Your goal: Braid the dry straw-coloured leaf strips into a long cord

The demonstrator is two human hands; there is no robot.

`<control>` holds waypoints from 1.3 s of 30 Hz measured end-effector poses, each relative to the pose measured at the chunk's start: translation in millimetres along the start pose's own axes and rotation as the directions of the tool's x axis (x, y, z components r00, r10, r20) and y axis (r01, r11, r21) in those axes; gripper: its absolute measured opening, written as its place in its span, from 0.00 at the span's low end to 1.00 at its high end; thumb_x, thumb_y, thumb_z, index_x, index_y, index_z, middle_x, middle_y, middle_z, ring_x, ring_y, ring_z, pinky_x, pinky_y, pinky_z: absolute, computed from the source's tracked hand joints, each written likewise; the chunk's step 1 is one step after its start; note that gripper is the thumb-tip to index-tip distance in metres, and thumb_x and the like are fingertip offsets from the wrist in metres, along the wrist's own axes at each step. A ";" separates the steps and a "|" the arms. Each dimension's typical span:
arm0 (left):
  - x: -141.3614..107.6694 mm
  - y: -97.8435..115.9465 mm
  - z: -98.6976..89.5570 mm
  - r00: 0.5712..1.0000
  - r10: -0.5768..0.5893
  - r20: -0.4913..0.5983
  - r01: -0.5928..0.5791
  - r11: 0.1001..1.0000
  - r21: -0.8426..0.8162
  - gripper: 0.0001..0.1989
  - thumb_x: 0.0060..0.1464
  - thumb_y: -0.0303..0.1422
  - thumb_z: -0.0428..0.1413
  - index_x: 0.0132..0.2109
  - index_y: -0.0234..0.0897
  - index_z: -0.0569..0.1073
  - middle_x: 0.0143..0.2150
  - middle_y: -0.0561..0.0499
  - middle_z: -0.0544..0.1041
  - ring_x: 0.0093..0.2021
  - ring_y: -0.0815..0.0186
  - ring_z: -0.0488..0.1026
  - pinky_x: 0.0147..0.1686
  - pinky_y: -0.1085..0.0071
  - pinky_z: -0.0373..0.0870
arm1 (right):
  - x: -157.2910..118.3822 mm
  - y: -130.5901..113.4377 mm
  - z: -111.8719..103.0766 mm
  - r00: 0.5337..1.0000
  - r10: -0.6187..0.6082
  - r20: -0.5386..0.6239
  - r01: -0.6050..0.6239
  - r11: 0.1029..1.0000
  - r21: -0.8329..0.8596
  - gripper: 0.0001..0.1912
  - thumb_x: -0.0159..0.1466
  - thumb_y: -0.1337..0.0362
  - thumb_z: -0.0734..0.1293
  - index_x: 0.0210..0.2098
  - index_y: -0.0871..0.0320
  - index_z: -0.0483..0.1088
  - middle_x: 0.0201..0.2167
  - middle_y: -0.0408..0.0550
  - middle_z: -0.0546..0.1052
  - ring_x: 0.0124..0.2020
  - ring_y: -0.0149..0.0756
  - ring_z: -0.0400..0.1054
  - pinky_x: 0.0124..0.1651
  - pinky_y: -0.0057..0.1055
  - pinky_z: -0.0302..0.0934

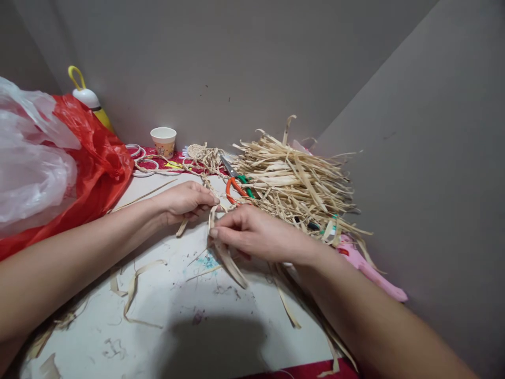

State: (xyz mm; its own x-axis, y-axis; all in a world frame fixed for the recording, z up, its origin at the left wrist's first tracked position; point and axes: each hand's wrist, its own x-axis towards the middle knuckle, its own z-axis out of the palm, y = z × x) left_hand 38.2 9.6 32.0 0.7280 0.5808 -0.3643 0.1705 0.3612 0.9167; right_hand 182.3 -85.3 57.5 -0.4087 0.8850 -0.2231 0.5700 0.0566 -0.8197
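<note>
My left hand (192, 201) is closed, thumb and forefinger pinching the end of a braided straw cord (207, 181) over the white board. Just to its right my right hand (240, 229) grips a flat dry straw strip (229, 263) between thumb and fingers; the strip's free end hangs down toward the board. The two hands are close together, and the strip's upper part meets the cord near my left fingertips. Behind them lies a pair of scissors (236, 185) with orange and green handles. A large pile of dry straw strips (295, 173) spreads to the right.
A paper cup (163, 142) stands at the back beside white rings (147, 167) and a coiled braid (196, 151). Red and white plastic bags (98, 142) bulge at left, before a yellow-and-white bottle (87, 98). A pink object (369, 268) lies right. Grey walls (236, 63) enclose the table.
</note>
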 end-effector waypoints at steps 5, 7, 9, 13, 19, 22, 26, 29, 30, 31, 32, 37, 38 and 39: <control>3.1 -4.3 -5.5 0.995 -0.054 0.079 0.054 0.999 0.000 0.10 0.48 0.25 0.56 0.22 0.31 0.67 0.13 0.61 0.53 0.13 0.81 0.46 0.13 0.81 0.40 | -18.1 -7.3 -36.9 0.927 0.020 -0.375 0.059 0.978 0.198 0.13 0.60 0.58 0.65 0.27 0.61 0.73 0.21 0.45 0.75 0.13 0.22 0.58 0.15 0.22 0.50; 4.6 -7.2 -5.5 0.994 -0.072 0.076 0.071 0.997 0.022 0.09 0.49 0.25 0.56 0.22 0.30 0.68 0.13 0.61 0.53 0.13 0.81 0.45 0.12 0.81 0.40 | -16.2 -1.4 -49.1 0.836 0.028 -0.548 0.164 0.940 0.298 0.12 0.60 0.59 0.65 0.26 0.60 0.72 0.18 0.43 0.73 0.12 0.21 0.56 0.14 0.21 0.47; 6.5 -10.4 -5.4 0.993 -0.084 0.077 0.081 0.996 0.041 0.09 0.50 0.25 0.55 0.23 0.29 0.69 0.13 0.60 0.53 0.13 0.81 0.46 0.12 0.81 0.40 | -9.8 5.0 -59.6 0.780 0.065 -0.622 0.254 0.876 0.410 0.11 0.59 0.59 0.66 0.25 0.59 0.70 0.15 0.39 0.68 0.11 0.20 0.52 0.13 0.21 0.44; 11.7 -15.5 -6.6 0.993 -0.094 0.074 0.089 0.994 0.064 0.10 0.51 0.25 0.54 0.23 0.29 0.70 0.12 0.59 0.54 0.12 0.80 0.46 0.11 0.81 0.41 | 9.8 2.5 -82.6 0.783 0.123 -0.610 0.288 0.798 0.530 0.12 0.60 0.58 0.65 0.24 0.57 0.63 0.13 0.35 0.58 0.11 0.20 0.45 0.14 0.22 0.41; 15.1 -17.2 -9.1 0.991 -0.106 0.086 0.099 0.992 0.084 0.10 0.50 0.26 0.54 0.22 0.30 0.71 0.11 0.59 0.52 0.12 0.80 0.45 0.11 0.81 0.40 | 44.5 -35.4 -132.1 0.580 -0.053 -0.813 0.343 0.921 0.185 0.15 0.67 0.58 0.53 0.26 0.55 0.59 0.17 0.38 0.57 0.15 0.25 0.44 0.18 0.25 0.41; 15.7 -17.6 -10.8 0.989 -0.106 0.102 0.097 0.992 0.083 0.10 0.49 0.27 0.56 0.22 0.30 0.71 0.12 0.59 0.53 0.12 0.80 0.45 0.11 0.81 0.40 | 60.8 -38.0 -147.5 0.418 -0.444 -0.793 0.115 0.891 -0.439 0.16 0.66 0.60 0.56 0.21 0.55 0.57 0.19 0.42 0.61 0.20 0.27 0.52 0.25 0.28 0.48; 17.5 -18.8 -12.9 0.989 -0.093 0.114 0.085 0.994 0.067 0.09 0.48 0.28 0.57 0.22 0.30 0.71 0.13 0.58 0.56 0.12 0.80 0.46 0.11 0.81 0.41 | 63.1 -26.0 -137.3 0.715 -0.552 -0.428 -0.033 0.585 -0.810 0.18 0.61 0.60 0.64 0.18 0.55 0.56 0.18 0.44 0.62 0.25 0.31 0.58 0.31 0.31 0.51; 18.0 -18.5 -13.1 0.987 -0.092 0.130 0.082 0.994 0.076 0.09 0.47 0.28 0.57 0.21 0.30 0.71 0.13 0.58 0.54 0.12 0.80 0.45 0.11 0.81 0.41 | 42.9 -21.5 -118.9 0.768 -0.390 -0.508 -0.009 0.787 -0.617 0.16 0.63 0.59 0.62 0.20 0.55 0.63 0.18 0.44 0.66 0.23 0.30 0.59 0.27 0.29 0.52; 17.9 -18.2 -13.0 0.987 -0.092 0.133 0.082 0.994 0.078 0.09 0.47 0.28 0.58 0.21 0.30 0.71 0.13 0.58 0.54 0.13 0.80 0.45 0.11 0.81 0.40 | 33.1 -20.7 -113.9 0.783 -0.329 -0.528 -0.005 0.846 -0.534 0.15 0.63 0.58 0.63 0.21 0.56 0.65 0.17 0.44 0.67 0.21 0.29 0.59 0.25 0.28 0.52; 17.9 -18.0 -12.8 0.987 -0.092 0.135 0.082 0.994 0.078 0.09 0.46 0.28 0.58 0.21 0.30 0.71 0.13 0.58 0.55 0.13 0.80 0.45 0.11 0.81 0.40 | 22.6 -19.6 -109.8 0.820 -0.253 -0.513 -0.007 0.893 -0.451 0.15 0.62 0.57 0.63 0.22 0.56 0.66 0.17 0.44 0.68 0.20 0.28 0.58 0.24 0.28 0.52; 17.8 -17.8 -12.6 0.986 -0.093 0.136 0.083 0.994 0.076 0.08 0.46 0.28 0.58 0.22 0.30 0.72 0.13 0.58 0.55 0.13 0.80 0.45 0.11 0.81 0.40 | 12.1 -17.8 -106.3 0.877 -0.159 -0.453 -0.027 0.926 -0.377 0.14 0.61 0.56 0.65 0.22 0.57 0.68 0.16 0.43 0.68 0.18 0.27 0.58 0.22 0.27 0.52; 17.3 -17.3 -12.0 0.983 -0.104 0.149 0.096 0.994 0.061 0.09 0.45 0.28 0.59 0.21 0.31 0.70 0.13 0.59 0.54 0.13 0.80 0.45 0.12 0.82 0.41 | -22.1 6.6 -79.3 0.904 0.397 0.161 -0.282 0.835 -0.472 0.16 0.54 0.53 0.69 0.20 0.59 0.71 0.15 0.44 0.70 0.16 0.27 0.59 0.20 0.27 0.50; 17.1 -17.2 -11.9 0.983 -0.106 0.149 0.099 0.994 0.055 0.09 0.45 0.28 0.59 0.21 0.31 0.70 0.13 0.59 0.53 0.13 0.80 0.45 0.12 0.82 0.41 | -24.0 13.5 -70.4 0.884 0.437 0.164 -0.287 0.786 -0.547 0.17 0.54 0.52 0.69 0.18 0.59 0.70 0.14 0.44 0.69 0.15 0.28 0.58 0.20 0.27 0.49; 16.9 -17.1 -11.9 0.983 -0.109 0.149 0.102 0.993 0.050 0.09 0.45 0.28 0.59 0.20 0.31 0.69 0.13 0.59 0.52 0.13 0.80 0.44 0.12 0.82 0.41 | -24.6 20.3 -61.2 0.887 0.442 0.133 -0.275 0.737 -0.618 0.18 0.53 0.52 0.68 0.17 0.59 0.69 0.13 0.43 0.67 0.15 0.27 0.56 0.20 0.28 0.48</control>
State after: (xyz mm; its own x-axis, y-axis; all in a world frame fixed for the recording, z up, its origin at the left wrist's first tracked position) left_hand 39.7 21.9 8.3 0.7958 0.4229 -0.4334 0.2771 0.3820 0.8816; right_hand 247.4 -77.7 78.6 -0.2051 0.7487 -0.6303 0.9726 0.0842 -0.2165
